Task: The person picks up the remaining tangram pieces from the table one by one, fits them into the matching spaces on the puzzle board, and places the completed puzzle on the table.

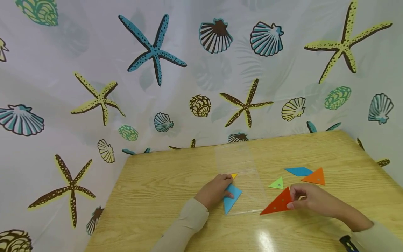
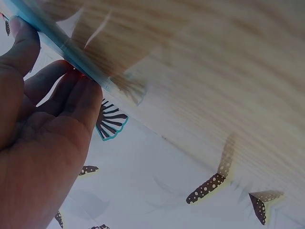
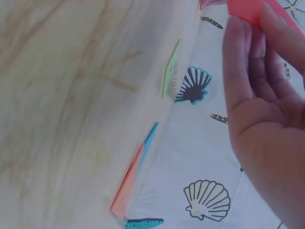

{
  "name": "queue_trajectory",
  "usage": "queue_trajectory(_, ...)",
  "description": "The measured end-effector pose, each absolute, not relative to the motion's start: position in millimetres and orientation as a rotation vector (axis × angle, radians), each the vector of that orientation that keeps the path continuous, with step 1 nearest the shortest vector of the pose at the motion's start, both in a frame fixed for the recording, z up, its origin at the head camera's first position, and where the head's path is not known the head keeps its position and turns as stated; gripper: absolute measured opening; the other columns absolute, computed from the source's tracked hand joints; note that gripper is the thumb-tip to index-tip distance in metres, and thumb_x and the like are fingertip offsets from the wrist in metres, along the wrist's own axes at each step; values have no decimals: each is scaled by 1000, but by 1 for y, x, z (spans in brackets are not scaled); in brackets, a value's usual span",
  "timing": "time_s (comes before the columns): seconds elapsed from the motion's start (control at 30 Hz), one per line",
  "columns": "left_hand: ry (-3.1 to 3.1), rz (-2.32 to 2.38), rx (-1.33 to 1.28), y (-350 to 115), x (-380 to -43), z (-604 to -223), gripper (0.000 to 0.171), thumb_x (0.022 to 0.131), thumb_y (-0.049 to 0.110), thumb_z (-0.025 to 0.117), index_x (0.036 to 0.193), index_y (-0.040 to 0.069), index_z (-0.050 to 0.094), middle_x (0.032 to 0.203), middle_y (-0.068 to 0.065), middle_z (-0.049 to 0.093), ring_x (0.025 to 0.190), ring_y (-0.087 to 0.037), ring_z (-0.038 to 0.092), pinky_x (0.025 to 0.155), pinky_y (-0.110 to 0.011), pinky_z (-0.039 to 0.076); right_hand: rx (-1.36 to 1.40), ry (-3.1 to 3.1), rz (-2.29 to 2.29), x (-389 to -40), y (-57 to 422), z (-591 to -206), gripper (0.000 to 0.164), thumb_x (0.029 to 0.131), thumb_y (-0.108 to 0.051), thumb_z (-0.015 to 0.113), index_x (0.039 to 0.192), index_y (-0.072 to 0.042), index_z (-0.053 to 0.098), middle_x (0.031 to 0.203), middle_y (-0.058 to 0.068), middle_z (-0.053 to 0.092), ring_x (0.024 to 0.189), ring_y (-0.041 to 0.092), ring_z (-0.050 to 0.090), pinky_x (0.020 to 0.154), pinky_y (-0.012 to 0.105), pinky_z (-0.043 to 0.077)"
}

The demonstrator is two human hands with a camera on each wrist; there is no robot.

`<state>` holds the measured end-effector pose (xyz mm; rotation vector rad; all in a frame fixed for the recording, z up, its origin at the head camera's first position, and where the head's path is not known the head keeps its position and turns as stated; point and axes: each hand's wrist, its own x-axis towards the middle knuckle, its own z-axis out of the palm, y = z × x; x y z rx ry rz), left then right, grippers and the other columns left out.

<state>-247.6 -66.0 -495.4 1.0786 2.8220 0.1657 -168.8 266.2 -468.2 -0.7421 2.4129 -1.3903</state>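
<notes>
Red triangle (image 1: 276,203), pinched by the right hand (image 1: 311,200), is right of the light-blue piece (image 1: 229,203), which the left hand (image 1: 215,191) touches, grip unclear.

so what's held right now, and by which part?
Right hand pinches the red triangle by its right edge in the head view; left hand touches the light-blue piece, grip unclear.

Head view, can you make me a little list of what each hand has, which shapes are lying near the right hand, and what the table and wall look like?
Left hand: touches light blue piece; yellow piece shows beside the hand
Right hand: pinches red triangle
Near right hand: green triangle, darker blue piece, orange triangle
Table: wood-patterned, clear sheet on it
Backdrop: white, with starfish and shells
</notes>
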Motion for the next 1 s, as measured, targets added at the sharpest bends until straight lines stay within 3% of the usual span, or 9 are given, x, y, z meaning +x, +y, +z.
queue_trajectory(0.23, 2824, 188, 1113, -68, -248, -495, 60, 84, 42, 56, 134, 10, 49, 135, -1, 46, 123, -14, 41, 99, -18, 35, -806, 2486, -1493, -171, 259, -469, 18, 88, -19, 65, 83, -11, 49, 82, 2, 51, 83, 15, 63, 61, 32, 53)
queue_trajectory(0.4, 2815, 195, 1113, -68, -247, -493, 61, 84, 41, 57, 135, 9, 49, 136, -2, 45, 124, -15, 41, 99, -18, 35, -990, 2485, -1542, -177, 250, -474, 13, 86, -6, 65, 85, -13, 54, 86, -1, 57, 84, 14, 62, 68, 31, 55)
queue_trajectory(0.7, 2811, 202, 1117, -69, -248, -493, 60, 84, 42, 56, 135, 11, 49, 136, -2, 45, 123, -15, 41, 98, -18, 36, -1127, 2422, -1514, -192, 232, -483, 22, 84, 5, 64, 85, -15, 57, 91, 2, 62, 86, 11, 59, 73, 30, 54)
queue_trajectory(1.0, 2799, 189, 1125, -68, -251, -494, 57, 85, 42, 56, 133, 11, 51, 135, -2, 46, 123, -15, 41, 99, -18, 35, -1354, 2462, -1411, -205, 212, -492, 27, 83, 6, 65, 82, -19, 57, 90, -2, 63, 84, 17, 62, 72, 25, 54)
